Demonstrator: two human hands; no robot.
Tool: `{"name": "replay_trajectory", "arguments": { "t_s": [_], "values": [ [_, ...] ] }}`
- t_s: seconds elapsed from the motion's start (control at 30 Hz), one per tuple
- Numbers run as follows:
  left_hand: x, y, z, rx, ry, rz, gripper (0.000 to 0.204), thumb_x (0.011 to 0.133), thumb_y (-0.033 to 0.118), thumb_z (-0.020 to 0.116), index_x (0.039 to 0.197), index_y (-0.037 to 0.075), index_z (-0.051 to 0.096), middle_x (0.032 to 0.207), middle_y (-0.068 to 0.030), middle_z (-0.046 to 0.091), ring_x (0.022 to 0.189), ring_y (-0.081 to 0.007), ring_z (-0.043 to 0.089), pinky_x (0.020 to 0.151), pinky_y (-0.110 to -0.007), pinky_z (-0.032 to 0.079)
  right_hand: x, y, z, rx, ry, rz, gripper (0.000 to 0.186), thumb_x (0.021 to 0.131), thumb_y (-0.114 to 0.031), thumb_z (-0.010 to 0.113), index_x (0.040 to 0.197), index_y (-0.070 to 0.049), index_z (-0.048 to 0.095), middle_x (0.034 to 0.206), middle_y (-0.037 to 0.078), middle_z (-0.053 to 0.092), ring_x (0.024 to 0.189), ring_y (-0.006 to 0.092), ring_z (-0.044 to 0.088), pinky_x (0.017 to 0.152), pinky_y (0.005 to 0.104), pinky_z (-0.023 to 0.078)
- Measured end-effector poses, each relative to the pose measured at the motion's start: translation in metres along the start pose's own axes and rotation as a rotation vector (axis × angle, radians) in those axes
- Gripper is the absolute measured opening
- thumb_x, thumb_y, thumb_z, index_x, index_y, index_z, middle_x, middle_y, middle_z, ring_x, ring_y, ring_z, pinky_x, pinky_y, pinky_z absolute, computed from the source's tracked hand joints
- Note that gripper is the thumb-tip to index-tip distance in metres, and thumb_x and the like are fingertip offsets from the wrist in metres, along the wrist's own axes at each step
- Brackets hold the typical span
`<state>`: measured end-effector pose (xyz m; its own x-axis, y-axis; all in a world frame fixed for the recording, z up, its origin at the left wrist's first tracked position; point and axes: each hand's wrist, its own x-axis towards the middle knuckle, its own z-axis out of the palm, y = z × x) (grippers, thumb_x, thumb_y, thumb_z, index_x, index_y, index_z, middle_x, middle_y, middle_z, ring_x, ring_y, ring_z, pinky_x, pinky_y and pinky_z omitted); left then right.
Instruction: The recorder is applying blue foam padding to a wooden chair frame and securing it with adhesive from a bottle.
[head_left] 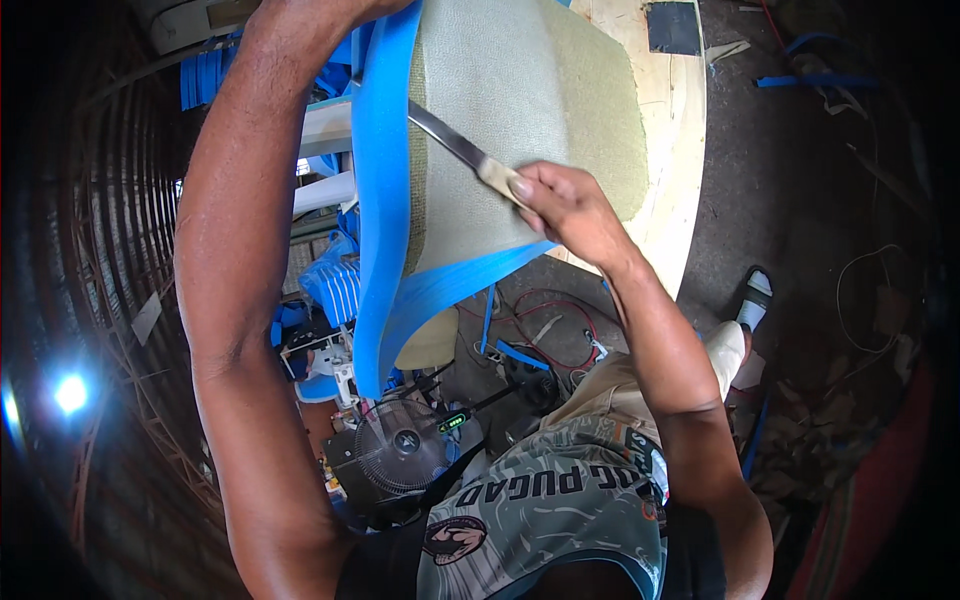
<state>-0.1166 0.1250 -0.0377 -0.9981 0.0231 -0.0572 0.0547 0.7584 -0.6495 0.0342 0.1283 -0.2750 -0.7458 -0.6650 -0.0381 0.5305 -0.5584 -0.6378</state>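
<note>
The right hand (560,205), at 1 o'clock from the centre of the view, is closed around the pale handle of a long-bladed knife (458,148), with the thumb laid along the handle. The blade points toward 10 o'clock and meets the inner edge of a blue foam sheet (383,180), where its far end is lost to view. The left hand (345,10), at 11 o'clock, is cut off by the upper border, so whether its fingers are spread or pinching cannot be told; its forearm rises left of the foam. The foam borders the left and lower sides of a grey-beige textured panel (495,90) at 12 o'clock and hangs in a curved flap toward 7 o'clock. Panel and foam lie partly on a pale wooden tabletop (675,170), whose bare margin shows at 2 o'clock. A dark rectangular patch (672,27) occupies the tabletop at 1 o'clock. Below the worktop, a round fan (405,440) stands at 7 o'clock, and a blue-and-white striped bundle (335,290) sits at 9 o'clock. A sandalled foot (757,295) appears at 3 o'clock.
</note>
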Motion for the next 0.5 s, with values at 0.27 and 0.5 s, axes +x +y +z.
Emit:
{"name": "replay_trajectory", "arguments": {
  "t_s": [0.27, 0.5],
  "values": [
    [-0.004, 0.0, 0.003, 0.01, 0.082, 0.062, 0.026, 0.074, 0.018, 0.07, 0.083, -0.006, 0.07, 0.083, -0.0285, 0.065, 0.083, -0.0378, 0.068, 0.075, -0.044, 0.053, -0.002, 0.008, -0.001, -0.124, -0.095, -0.035, 0.028, 0.099, -0.028, 0.054, 0.088, -0.004, 0.064, 0.063, -0.004, 0.05, 0.06, 0.0058, 0.041, 0.055, 0.024, 0.033],
    [-0.008, 0.005, -0.003, 0.019, 0.083, 0.06, 0.026, 0.074, 0.017, 0.068, 0.082, -0.007, 0.069, 0.083, -0.0292, 0.065, 0.084, -0.0386, 0.068, 0.075, -0.044, 0.053, -0.007, 0.014, 0.016, -0.044, -0.081, -0.101, 0.026, 0.099, -0.026, 0.054, 0.09, -0.004, 0.063, 0.065, -0.004, 0.049, 0.061, 0.0061, 0.042, 0.055, 0.024, 0.034]
  ]
}}
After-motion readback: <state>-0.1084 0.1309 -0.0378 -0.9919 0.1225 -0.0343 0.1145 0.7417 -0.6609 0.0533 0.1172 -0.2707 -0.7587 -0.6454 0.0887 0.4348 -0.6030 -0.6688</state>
